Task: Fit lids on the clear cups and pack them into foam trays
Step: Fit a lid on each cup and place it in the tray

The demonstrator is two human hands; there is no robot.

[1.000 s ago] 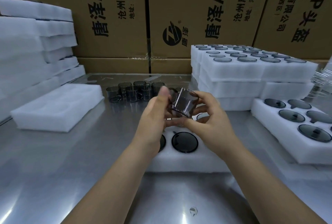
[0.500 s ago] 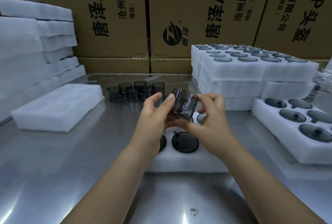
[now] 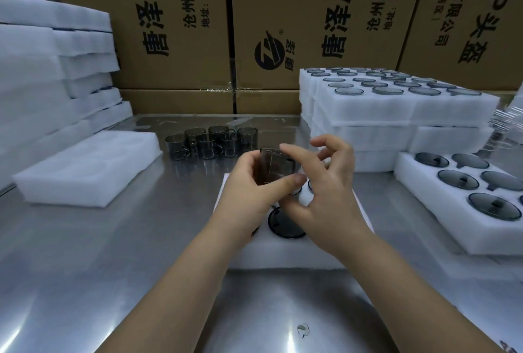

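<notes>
At centre frame a foam tray (image 3: 283, 253) lies on the steel table (image 3: 113, 253). Above it the left hand (image 3: 246, 185) grips a clear cup (image 3: 276, 167), thumb across its front; the right hand (image 3: 328, 188) spreads loosely beside it, forefinger over the rim. Loose cups (image 3: 212, 143) stand beyond, upper centre.

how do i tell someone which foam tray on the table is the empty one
On the steel table, look to the left side, in front of the tall stack of white foam. The empty foam tray lies flat there by itself, left of the cluster of loose dark glass cups. Unlike the trays on the right, its round pockets hold nothing.
</notes>
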